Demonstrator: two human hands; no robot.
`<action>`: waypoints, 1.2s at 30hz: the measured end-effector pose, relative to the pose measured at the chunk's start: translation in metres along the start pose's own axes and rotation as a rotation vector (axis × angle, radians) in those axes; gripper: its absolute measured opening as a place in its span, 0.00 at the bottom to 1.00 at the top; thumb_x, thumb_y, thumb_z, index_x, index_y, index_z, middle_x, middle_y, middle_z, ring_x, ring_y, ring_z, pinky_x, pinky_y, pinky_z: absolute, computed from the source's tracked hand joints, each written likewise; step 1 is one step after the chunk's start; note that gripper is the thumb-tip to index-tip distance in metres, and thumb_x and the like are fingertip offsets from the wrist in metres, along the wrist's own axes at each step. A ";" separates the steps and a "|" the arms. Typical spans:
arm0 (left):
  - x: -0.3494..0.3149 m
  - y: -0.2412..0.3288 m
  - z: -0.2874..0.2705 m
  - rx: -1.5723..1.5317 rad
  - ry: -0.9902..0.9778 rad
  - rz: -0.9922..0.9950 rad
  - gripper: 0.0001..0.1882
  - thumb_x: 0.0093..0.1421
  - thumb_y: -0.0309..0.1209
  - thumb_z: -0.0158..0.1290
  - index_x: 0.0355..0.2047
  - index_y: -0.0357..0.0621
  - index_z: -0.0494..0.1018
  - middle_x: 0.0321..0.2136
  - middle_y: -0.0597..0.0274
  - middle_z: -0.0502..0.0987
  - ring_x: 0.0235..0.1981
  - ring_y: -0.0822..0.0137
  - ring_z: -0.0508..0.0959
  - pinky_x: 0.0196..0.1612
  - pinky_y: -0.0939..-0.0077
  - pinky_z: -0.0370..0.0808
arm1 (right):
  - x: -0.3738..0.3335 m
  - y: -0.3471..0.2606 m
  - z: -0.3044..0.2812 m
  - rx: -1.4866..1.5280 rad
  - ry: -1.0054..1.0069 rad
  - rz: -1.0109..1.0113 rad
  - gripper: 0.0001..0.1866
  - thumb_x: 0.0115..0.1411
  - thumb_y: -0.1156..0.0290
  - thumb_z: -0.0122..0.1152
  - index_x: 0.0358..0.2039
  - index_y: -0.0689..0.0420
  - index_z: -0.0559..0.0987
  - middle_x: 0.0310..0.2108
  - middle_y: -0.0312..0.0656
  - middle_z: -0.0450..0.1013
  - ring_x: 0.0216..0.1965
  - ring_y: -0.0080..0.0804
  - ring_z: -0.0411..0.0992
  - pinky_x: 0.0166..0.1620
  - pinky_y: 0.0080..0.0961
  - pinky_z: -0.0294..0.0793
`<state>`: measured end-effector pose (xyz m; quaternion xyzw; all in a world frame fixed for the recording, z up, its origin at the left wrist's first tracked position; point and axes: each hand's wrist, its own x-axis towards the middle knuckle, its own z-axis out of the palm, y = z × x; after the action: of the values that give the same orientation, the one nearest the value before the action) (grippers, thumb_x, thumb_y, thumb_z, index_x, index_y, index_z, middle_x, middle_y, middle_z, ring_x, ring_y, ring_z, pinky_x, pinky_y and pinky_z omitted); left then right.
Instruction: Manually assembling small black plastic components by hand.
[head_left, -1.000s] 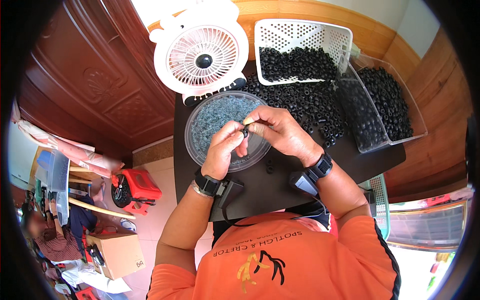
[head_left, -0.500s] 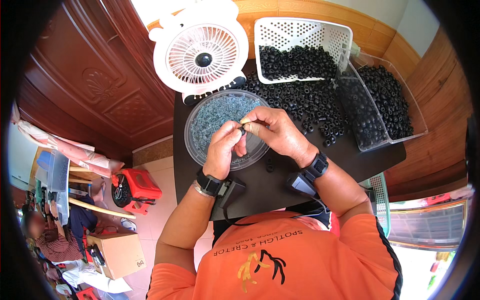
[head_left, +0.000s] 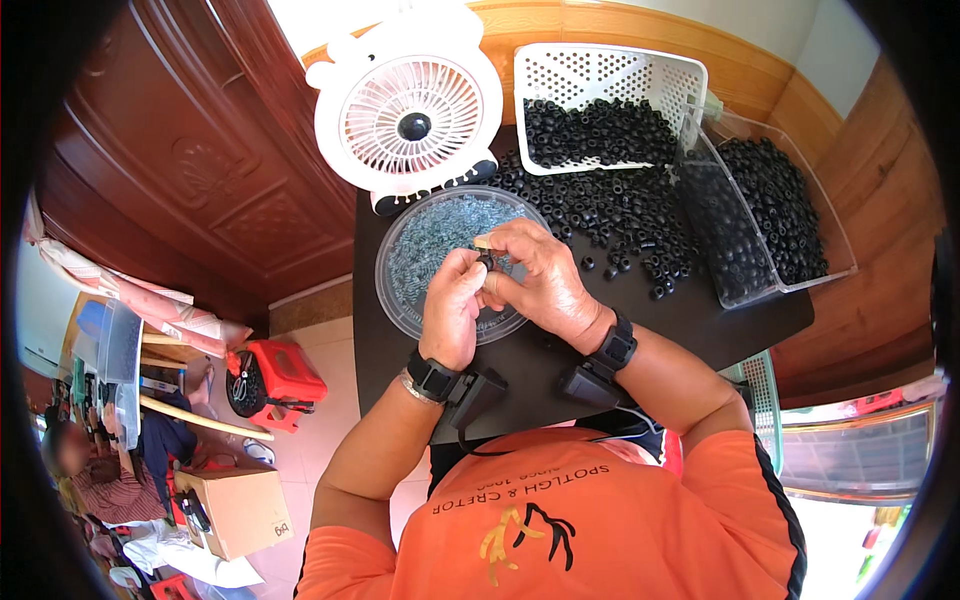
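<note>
My left hand (head_left: 450, 312) pinches a small black ring-like part (head_left: 486, 262) between thumb and fingers. My right hand (head_left: 545, 282) is bent over the same part, with its thumb and fingertips closed against it. Whether the right fingers also hold a smaller piece is hidden. Both hands are above the near right side of a round clear tub (head_left: 384, 290). In the tub lies a heap of tiny bluish translucent pieces (head_left: 430, 240), too small to make out exactly.
A white animal-shaped fan (head_left: 350, 180) stands behind the tub. Loose black parts (head_left: 620, 215) cover the table's back, before a white perforated basket (head_left: 610, 62) and a clear bin (head_left: 800, 283), both holding more. A red case (head_left: 290, 370), a carton (head_left: 245, 510) and a seated person are at left.
My right hand has moved closer to the left, its fingers now curled over the black part. The whole view has shifted slightly.
</note>
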<state>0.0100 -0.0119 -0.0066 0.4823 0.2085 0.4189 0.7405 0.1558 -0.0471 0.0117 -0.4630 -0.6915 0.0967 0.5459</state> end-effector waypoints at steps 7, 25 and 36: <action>0.003 0.003 0.000 0.001 -0.059 -0.012 0.13 0.65 0.35 0.41 0.40 0.38 0.67 0.30 0.62 0.72 0.28 0.72 0.73 0.33 0.77 0.69 | 0.007 -0.006 -0.012 -0.110 -0.061 -0.144 0.19 0.39 0.77 0.65 0.36 0.58 0.77 0.35 0.45 0.73 0.39 0.44 0.72 0.44 0.34 0.72; 0.001 0.001 0.005 0.050 -0.071 -0.034 0.17 0.65 0.40 0.40 0.35 0.36 0.69 0.24 0.60 0.75 0.23 0.72 0.72 0.30 0.80 0.69 | 0.008 -0.005 -0.019 -0.230 -0.042 -0.164 0.18 0.39 0.74 0.69 0.35 0.59 0.77 0.33 0.44 0.74 0.37 0.42 0.73 0.41 0.32 0.75; -0.009 0.002 0.012 0.166 0.011 0.056 0.18 0.66 0.42 0.39 0.32 0.39 0.69 0.21 0.62 0.74 0.20 0.75 0.71 0.25 0.84 0.67 | 0.006 -0.013 -0.014 -0.288 -0.033 -0.311 0.14 0.42 0.74 0.63 0.32 0.61 0.76 0.30 0.43 0.72 0.33 0.41 0.70 0.39 0.32 0.72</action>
<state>0.0130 -0.0253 0.0000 0.5452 0.2330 0.4236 0.6849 0.1605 -0.0550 0.0289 -0.4221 -0.7701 -0.0809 0.4713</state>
